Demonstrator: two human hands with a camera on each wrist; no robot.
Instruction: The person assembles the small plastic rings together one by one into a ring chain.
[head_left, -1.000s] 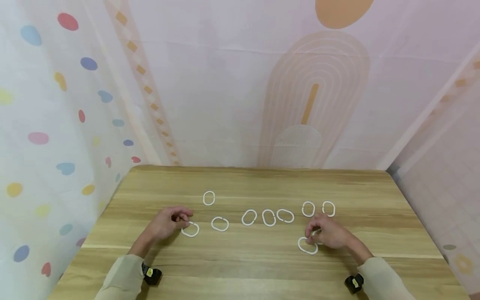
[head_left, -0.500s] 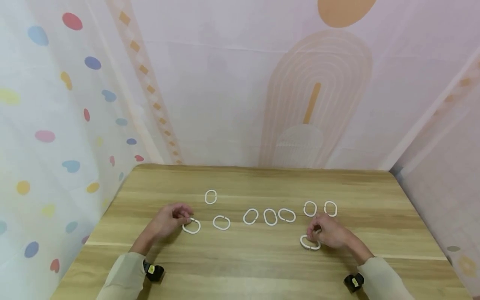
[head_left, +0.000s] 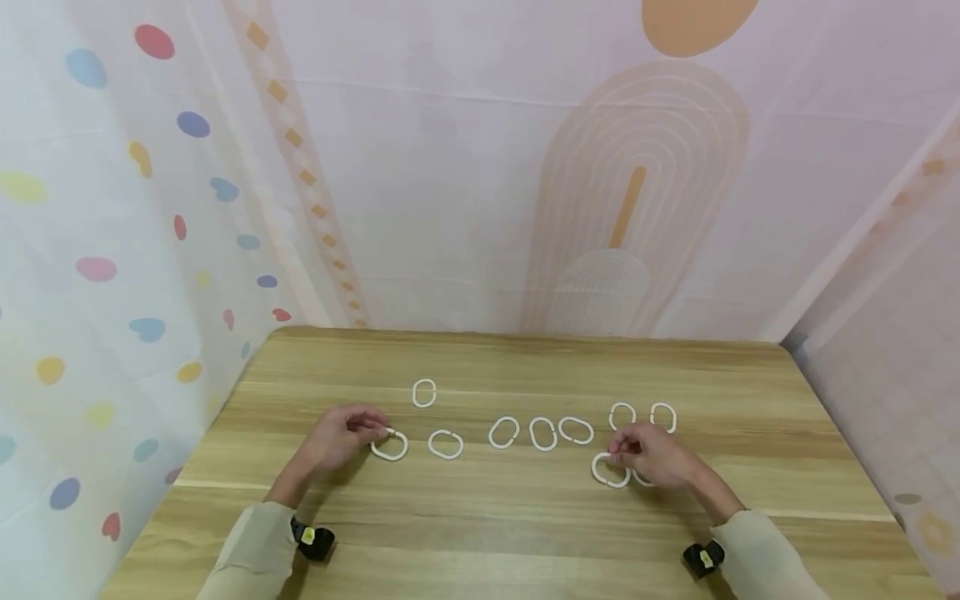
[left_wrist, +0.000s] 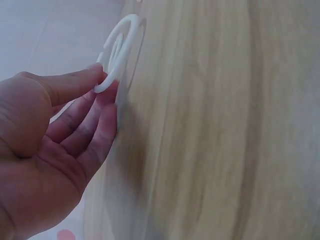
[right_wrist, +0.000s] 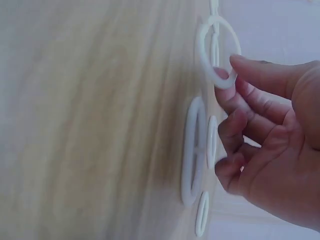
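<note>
My left hand (head_left: 347, 437) pinches a white oval plastic link (left_wrist: 120, 64) between thumb and fingertips. That link is a ring with a small gap in its side, tilted up in the left wrist view. On the right, my right hand (head_left: 656, 457) pinches a matching link (right_wrist: 202, 47) by its edge, with thumb and index finger. Another white link (right_wrist: 188, 155) lies on the table just under the right hand, partly hidden by it in the head view. The two held links are far apart.
Between the hands, several loose white links lie on the wooden table (head_left: 480, 525), one of them (head_left: 414, 393) farther back at left. Two more links (head_left: 652, 417) lie behind the right hand. A patterned curtain (head_left: 450, 208) hangs along the table's back edge.
Both hands stay pinching their links; the left link has shifted slightly right and up in view. The right link has moved left and up, uncovering the link beneath. The head view has shifted slightly.
</note>
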